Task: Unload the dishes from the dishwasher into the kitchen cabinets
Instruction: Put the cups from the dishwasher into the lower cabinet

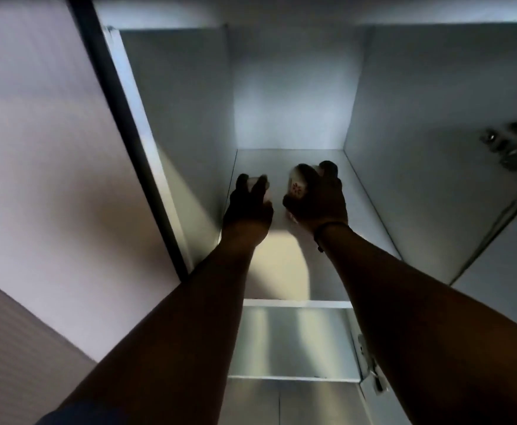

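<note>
Reaching into one open cabinet (294, 87), two hands each grip one small cup: left hand (248, 207) at 9 o'clock around a pale cup (261, 187), right hand (318, 200) around a red-flowered cup (297, 184); no writing legible.

A home kitchen, seen from below into a white wall cabinet (290, 87) with its door (36, 133) swung open at the left edge; plain shelves (294, 303) stacked inside, metal hinges (370, 372) at the right edge, and a small patterned cup (297, 187) up on the shelf suit household storage
</note>
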